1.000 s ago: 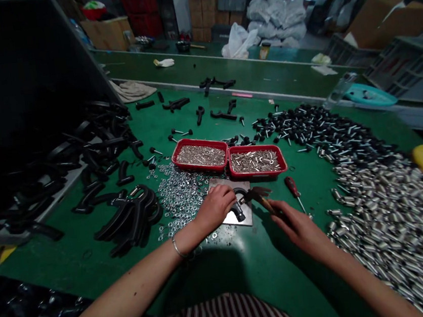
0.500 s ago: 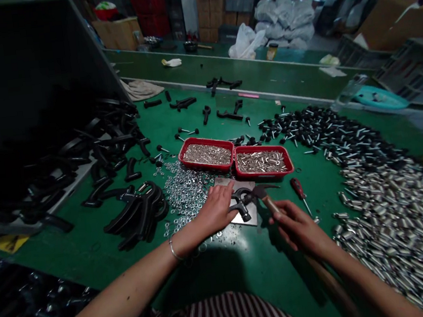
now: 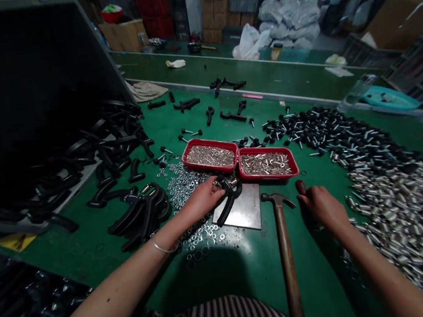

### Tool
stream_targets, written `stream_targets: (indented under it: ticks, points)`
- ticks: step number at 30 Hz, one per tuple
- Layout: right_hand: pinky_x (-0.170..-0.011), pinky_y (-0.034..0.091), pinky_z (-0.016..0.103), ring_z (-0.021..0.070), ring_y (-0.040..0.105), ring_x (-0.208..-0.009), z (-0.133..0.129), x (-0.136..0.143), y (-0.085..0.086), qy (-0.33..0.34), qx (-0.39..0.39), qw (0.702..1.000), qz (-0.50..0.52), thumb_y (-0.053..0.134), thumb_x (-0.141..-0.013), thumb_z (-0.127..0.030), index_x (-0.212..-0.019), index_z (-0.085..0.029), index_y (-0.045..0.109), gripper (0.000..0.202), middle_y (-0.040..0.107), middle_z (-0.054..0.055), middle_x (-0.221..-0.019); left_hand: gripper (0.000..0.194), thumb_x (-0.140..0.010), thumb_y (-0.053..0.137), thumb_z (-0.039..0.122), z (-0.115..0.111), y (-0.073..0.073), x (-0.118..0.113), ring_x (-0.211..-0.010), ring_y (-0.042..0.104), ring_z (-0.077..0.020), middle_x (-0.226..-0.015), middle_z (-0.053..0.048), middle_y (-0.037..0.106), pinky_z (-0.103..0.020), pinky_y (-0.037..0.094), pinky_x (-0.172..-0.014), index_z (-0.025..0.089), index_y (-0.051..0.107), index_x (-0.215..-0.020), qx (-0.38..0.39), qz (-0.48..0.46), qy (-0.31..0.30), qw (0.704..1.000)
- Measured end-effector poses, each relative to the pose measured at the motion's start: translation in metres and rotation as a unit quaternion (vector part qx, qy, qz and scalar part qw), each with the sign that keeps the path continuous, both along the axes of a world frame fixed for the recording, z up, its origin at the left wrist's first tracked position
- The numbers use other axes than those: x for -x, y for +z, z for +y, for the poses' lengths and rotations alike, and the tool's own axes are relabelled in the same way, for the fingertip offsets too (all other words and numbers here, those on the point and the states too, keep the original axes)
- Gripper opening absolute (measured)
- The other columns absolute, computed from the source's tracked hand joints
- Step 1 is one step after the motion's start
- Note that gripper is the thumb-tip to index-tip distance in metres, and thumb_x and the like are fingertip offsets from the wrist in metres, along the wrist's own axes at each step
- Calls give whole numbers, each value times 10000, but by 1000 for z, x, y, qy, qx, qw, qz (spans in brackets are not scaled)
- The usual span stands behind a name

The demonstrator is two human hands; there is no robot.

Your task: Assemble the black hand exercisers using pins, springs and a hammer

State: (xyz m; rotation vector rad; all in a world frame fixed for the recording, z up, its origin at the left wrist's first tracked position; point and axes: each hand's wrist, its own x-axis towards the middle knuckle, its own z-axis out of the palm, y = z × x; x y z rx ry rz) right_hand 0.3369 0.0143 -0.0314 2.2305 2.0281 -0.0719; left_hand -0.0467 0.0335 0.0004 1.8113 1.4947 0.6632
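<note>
My left hand (image 3: 205, 198) is closed on a black clamp-like part (image 3: 229, 197), which it holds over the metal plate (image 3: 249, 207). My right hand (image 3: 324, 207) is closed around a red-handled screwdriver (image 3: 301, 186); the tool's shaft is hidden under the hand. Between the plate and my right hand, a wooden-handled hammer (image 3: 286, 251) lies on the table, its head beside the plate. Two red trays of small metal pieces, the left tray (image 3: 212, 167) and the right tray (image 3: 270, 176), touch each other behind the plate.
Loose nuts and rings (image 3: 184, 184) spread left of the plate. Black curved parts (image 3: 145, 212) lie farther left, by a large dark bin (image 3: 103, 48). Metal cylinders (image 3: 405, 218) and black-headed bolts (image 3: 326, 125) are heaped on the right. A green ledge (image 3: 263, 76) runs behind.
The hammer has left my right hand and lies on the table. That hand has moved right onto the screwdriver. My left hand has lifted and turned the black part.
</note>
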Motion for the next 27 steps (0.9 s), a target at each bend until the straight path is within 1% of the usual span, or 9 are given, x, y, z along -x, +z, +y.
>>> stream_targets:
  ticks: [3,8,10,13,17,19,22,24,27]
  points:
    - [-540,376,306,259,650,-718,4,-4,6,6,4,1000,16,424,-956,-465,-956,-183,588,326,667,125,-870,356,-830,614,398,1,7,5,-631,655,-223,-703,-52,690,-312,448,-592,181,625,-1113,41,51,-13,998]
    - [-573,416,319,260,662,-711,9,-8,22,-27,-65,989,132,490,-900,-476,-1032,-182,573,332,701,121,-861,379,-897,498,552,-6,9,1,-437,595,-200,-547,-12,641,-302,425,-506,214,625,-1013,237,-24,-64,969]
    - [-590,447,331,259,666,-700,10,-3,30,-60,-94,973,204,542,-856,-474,-1041,-177,566,350,702,111,-839,372,-855,560,587,-9,5,-1,-449,591,-207,-528,-12,610,-309,427,-526,220,626,-869,194,-1,-45,980]
    - [-615,493,344,239,665,-660,8,15,41,-77,-110,924,357,613,-810,-475,-939,-204,551,307,680,63,-753,401,-759,689,591,-11,5,3,-564,618,-248,-527,-32,564,-327,439,-589,223,564,-664,19,121,-13,992]
    - [-589,559,331,182,665,-582,3,54,50,-61,-108,789,602,631,-840,-502,-938,-238,499,311,677,7,-768,333,-905,554,503,-4,14,16,-738,636,-267,-657,-80,615,-363,470,-701,209,630,-771,-113,232,11,966]
    - [-562,577,316,169,679,-591,2,79,51,-55,-116,741,659,625,-859,-509,-983,-243,485,325,694,6,-818,251,-918,558,430,-1,14,19,-912,626,-265,-897,-95,668,-386,474,-834,219,665,-1003,-137,213,-33,967]
    - [-534,581,285,163,695,-610,3,112,49,-34,-104,704,702,595,-889,-516,-1030,-245,471,330,707,4,-811,410,-865,643,384,-4,1,14,-1149,531,-275,-1221,-91,593,-416,420,-1005,255,592,-1251,-130,148,-135,971]
    - [-534,583,276,163,700,-619,4,128,48,-21,-94,690,718,601,-891,-508,-1025,-243,470,325,715,8,-806,437,-853,658,377,-12,-9,9,-1182,497,-284,-1259,-97,555,-434,404,-1034,238,583,-1260,-115,124,-136,976]
    - [-550,598,293,171,708,-626,4,142,43,-14,-66,675,735,634,-877,-488,-990,-235,469,323,725,20,-815,428,-839,676,380,-27,-18,3,-1157,483,-289,-1207,-104,549,-443,410,-1027,196,589,-1215,-100,107,-87,985]
